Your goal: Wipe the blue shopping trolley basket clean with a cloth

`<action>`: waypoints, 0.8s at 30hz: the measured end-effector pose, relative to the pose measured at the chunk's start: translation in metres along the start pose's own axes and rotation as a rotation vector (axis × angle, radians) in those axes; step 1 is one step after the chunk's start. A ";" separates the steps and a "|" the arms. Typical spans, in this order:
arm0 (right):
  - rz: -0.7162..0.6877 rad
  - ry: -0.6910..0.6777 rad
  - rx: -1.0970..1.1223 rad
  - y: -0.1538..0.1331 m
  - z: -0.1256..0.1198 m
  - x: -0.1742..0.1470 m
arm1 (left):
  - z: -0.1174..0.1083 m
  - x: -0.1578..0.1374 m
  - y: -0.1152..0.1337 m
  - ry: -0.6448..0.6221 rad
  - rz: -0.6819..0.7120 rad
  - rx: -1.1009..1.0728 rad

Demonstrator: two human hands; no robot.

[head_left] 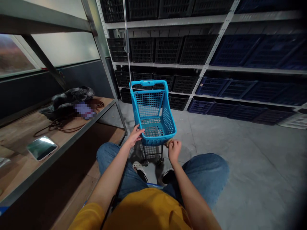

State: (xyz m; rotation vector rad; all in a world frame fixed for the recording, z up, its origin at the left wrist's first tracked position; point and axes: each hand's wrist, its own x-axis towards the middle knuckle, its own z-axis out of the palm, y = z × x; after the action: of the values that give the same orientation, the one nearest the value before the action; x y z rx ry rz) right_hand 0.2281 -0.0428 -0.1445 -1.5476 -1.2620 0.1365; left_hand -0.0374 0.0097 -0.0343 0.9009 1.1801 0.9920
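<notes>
A small blue plastic shopping cart [153,139] stands upright on the floor between my knees, its basket holding nothing that I can see. My left hand [135,136] is closed on the near left corner, thumb over the rim and fingers along the outer side. At the near right corner, just under the rim, my right hand [174,149] is closed around a small tan-brown, cloth-like piece [168,142]. That piece is against the basket's outer wall or very near it; most of it is hidden by my fingers.
To the left, a wooden-topped metal shelf [14,137] carries a phone [42,148] and a dark cloth bundle [72,95] with cords. Black crates [168,49] and blue crates [236,49] fill racks behind the cart. A metal pole [127,41] rises at the cart's far left corner.
</notes>
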 end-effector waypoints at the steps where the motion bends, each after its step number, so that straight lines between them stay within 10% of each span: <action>1: 0.071 0.062 0.003 0.005 0.001 0.004 | 0.000 0.000 0.000 0.001 -0.001 0.002; 7: 0.199 0.216 0.101 -0.028 0.048 -0.028 | 0.004 -0.001 -0.002 0.016 0.000 0.005; 14: -0.096 -0.244 0.245 -0.093 0.080 -0.093 | 0.001 0.001 -0.004 0.011 0.001 -0.004; 19: -0.215 -0.438 0.306 -0.044 0.056 -0.074 | -0.001 0.002 -0.003 -0.017 -0.008 -0.022; 24: 0.161 -0.035 0.150 0.020 0.026 -0.032 | 0.001 0.001 -0.003 -0.018 -0.010 -0.028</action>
State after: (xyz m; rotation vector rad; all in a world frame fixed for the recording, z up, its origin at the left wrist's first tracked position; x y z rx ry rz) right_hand 0.2098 -0.0473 -0.1860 -1.5208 -1.1271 0.3549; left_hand -0.0361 0.0098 -0.0376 0.8794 1.1518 0.9888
